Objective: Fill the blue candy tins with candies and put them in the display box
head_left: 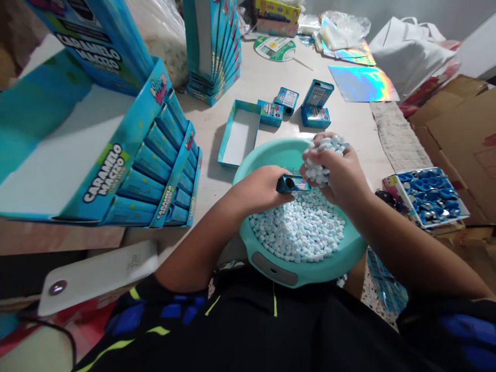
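Above the basin (271,153), the box (300,184) is pinched in the left hand's (261,188) curled fingers, its visible holed face turned toward the camera and running left to right, while candies (318,174) are clutched in the right hand's (344,173) cupped fingers.

A: What lies on the smooth, pale bench (349,118)?

B: In its middle there is an open, shallow blue cardboard tray (241,135), white inside. Just beside it are two small blue printed boxes (272,114). More to the right is one more pair of blue boxes (318,94), close together; if they are stacked, I cannot tell.

A: And farther back?

B: There I see a round green-and-white fan (274,48) with a thin stick, and, to its right, a shiny rainbow-coloured sheet (361,83). A tall stack of blue cardboard trays (212,49) stands at the left.
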{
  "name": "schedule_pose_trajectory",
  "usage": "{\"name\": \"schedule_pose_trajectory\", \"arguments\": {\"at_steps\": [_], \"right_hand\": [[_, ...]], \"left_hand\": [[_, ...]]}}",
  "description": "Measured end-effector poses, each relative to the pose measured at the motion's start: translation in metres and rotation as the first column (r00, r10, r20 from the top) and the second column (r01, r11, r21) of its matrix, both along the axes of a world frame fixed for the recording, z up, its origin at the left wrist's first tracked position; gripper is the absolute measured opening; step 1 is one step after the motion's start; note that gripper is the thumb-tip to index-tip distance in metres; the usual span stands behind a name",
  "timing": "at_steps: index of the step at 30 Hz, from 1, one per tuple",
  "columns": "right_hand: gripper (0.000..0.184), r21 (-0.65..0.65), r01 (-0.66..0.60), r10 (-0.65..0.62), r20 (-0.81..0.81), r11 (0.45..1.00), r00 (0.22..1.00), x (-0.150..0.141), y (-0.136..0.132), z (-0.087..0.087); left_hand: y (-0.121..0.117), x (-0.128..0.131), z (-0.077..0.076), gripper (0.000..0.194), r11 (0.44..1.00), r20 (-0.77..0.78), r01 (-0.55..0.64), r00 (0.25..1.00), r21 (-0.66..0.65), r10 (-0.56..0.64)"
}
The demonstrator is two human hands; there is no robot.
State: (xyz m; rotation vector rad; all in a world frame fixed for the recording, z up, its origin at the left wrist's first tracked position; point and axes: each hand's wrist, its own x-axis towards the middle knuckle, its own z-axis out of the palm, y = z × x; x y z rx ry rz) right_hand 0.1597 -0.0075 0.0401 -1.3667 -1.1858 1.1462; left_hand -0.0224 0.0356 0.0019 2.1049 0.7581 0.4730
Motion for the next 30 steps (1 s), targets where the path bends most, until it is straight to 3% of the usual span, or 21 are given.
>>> {"name": "schedule_pose_trajectory", "arguments": {"at_steps": [6,10,13,16,21,25,27,30], "right_hand": [[0.048,0.024,0.053,-0.053,0.025,0.998,0.998,-0.022,0.018,-0.006],[0.057,0.056,-0.023,0.014,0.154,0.998,0.988,-0.026,0.014,-0.016],[0.061,0.045,-0.041,0.029,0.229,0.998,0.973,-0.025,0.012,-0.018],[0.056,0.055,-0.004,-0.006,0.194,0.998,0.981,-0.026,0.009,-0.016],[0.048,0.089,0.082,-0.089,0.078,0.993,0.993,-0.026,0.006,-0.01],[0.056,0.097,-0.013,-0.002,0.154,0.995,0.988,-0.022,0.004,-0.007],[0.049,0.143,-0.033,0.021,0.081,0.989,0.997,-0.021,0.004,-0.006],[0.033,0.212,0.067,-0.021,-0.21,0.975,0.977,-0.021,0.003,-0.005]], "left_hand": [[-0.003,-0.001,-0.001,0.034,0.997,-0.051,0.072,0.996,0.032,-0.07],[-0.003,0.0,0.0,0.033,0.996,-0.086,0.082,0.993,0.024,-0.08],[-0.002,0.001,-0.002,0.031,0.997,-0.026,0.08,0.996,-0.012,-0.08],[-0.002,0.001,-0.003,0.032,0.995,0.066,0.071,0.996,-0.069,-0.066],[-0.003,0.001,-0.002,0.035,0.994,0.077,0.082,0.994,-0.078,-0.076],[-0.004,0.0,-0.002,0.036,0.996,0.126,0.074,0.99,-0.054,-0.067],[-0.004,0.0,-0.003,0.033,0.996,0.147,0.078,0.987,-0.039,-0.072],[-0.005,-0.001,-0.001,0.033,0.994,0.159,0.108,0.982,-0.018,-0.104]]}}
